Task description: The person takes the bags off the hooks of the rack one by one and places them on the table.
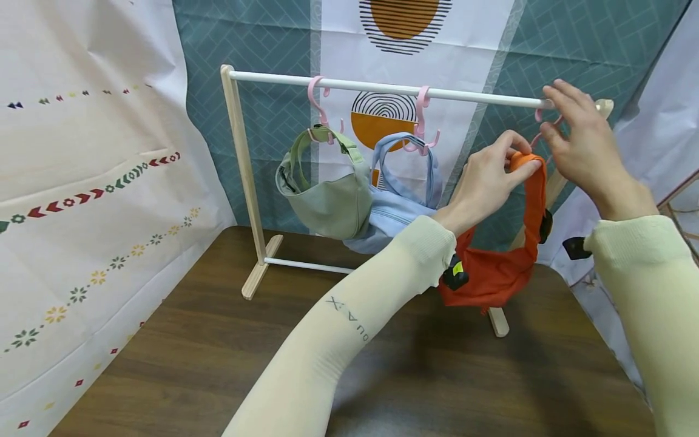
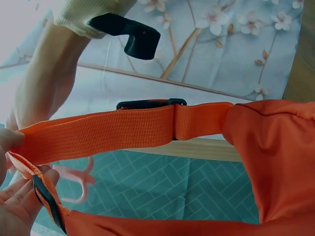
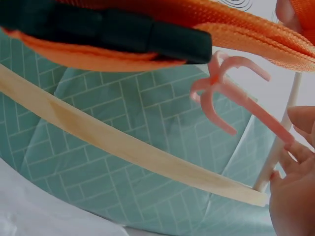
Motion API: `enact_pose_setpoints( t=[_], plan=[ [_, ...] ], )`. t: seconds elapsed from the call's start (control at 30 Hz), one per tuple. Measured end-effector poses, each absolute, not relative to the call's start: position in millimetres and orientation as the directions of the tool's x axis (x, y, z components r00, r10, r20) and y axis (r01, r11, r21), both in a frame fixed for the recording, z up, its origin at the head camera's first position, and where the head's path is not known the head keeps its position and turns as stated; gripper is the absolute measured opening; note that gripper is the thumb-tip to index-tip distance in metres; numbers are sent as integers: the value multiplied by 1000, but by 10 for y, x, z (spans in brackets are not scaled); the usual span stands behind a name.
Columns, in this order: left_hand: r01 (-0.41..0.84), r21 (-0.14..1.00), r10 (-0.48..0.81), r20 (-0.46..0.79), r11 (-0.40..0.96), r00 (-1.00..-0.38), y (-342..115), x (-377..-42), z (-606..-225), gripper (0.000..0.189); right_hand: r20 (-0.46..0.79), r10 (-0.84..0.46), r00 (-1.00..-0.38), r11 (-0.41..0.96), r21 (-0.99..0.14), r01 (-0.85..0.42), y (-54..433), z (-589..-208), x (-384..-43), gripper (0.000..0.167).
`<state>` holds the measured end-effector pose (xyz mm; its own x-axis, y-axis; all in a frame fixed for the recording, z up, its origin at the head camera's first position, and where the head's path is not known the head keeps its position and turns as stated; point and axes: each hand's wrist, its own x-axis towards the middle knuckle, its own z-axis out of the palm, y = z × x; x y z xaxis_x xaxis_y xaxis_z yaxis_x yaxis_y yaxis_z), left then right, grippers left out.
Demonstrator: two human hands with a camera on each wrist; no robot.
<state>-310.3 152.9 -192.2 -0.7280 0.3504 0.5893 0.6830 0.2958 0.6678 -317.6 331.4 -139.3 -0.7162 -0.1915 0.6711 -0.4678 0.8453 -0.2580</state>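
Note:
My left hand [image 1: 488, 176] pinches the strap of an orange-red bag [image 1: 488, 276], whose body hangs below in front of the rack's right side. In the left wrist view, the webbing strap [image 2: 108, 135] with its black buckle stretches away from the fingers. At the right end of the rail, my right hand [image 1: 587, 142] grips the upper stem of a pink multi-prong hook [image 3: 236, 96]. In the right wrist view, the prongs sit just beneath the orange strap [image 3: 246, 32], apparently apart from it. Part of the hook is hidden behind the hands in the head view.
A wooden rack with a white rail [image 1: 382, 88] stands on the brown table [image 1: 218, 352]. Left along the rail, a green bag [image 1: 333, 200] and a light blue bag [image 1: 395, 209] hang from pink hooks [image 1: 422, 115]. Patterned cloths [image 1: 262, 36] surround the table.

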Motion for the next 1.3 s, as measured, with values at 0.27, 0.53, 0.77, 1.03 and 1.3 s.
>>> enact_pose_setpoints(
  t=[0.27,0.53,0.77,1.03,1.3],
  plan=[
    [678,686,347,588,265,-731,1507,-3092,-1959,24,743,-105,-661,805,-327,-495,3308,-1527,-2991,56],
    [677,690,355,584,256,-730,1479,-3066,-1987,25,821,-91,-564,740,-323,-590,3300,-1801,-2769,53],
    [677,691,351,586,254,-730,1446,-3070,-2030,25,786,-31,-618,686,-433,-585,3359,-2172,-2608,47],
    [669,699,332,587,253,-738,1397,-3076,-2031,24,704,-82,-706,618,-520,-590,3465,-2613,-2541,55],
    [676,699,324,600,233,-732,1361,-3056,-1985,24,562,-107,-820,610,-614,-501,3602,-2928,-2530,67]
  ],
)
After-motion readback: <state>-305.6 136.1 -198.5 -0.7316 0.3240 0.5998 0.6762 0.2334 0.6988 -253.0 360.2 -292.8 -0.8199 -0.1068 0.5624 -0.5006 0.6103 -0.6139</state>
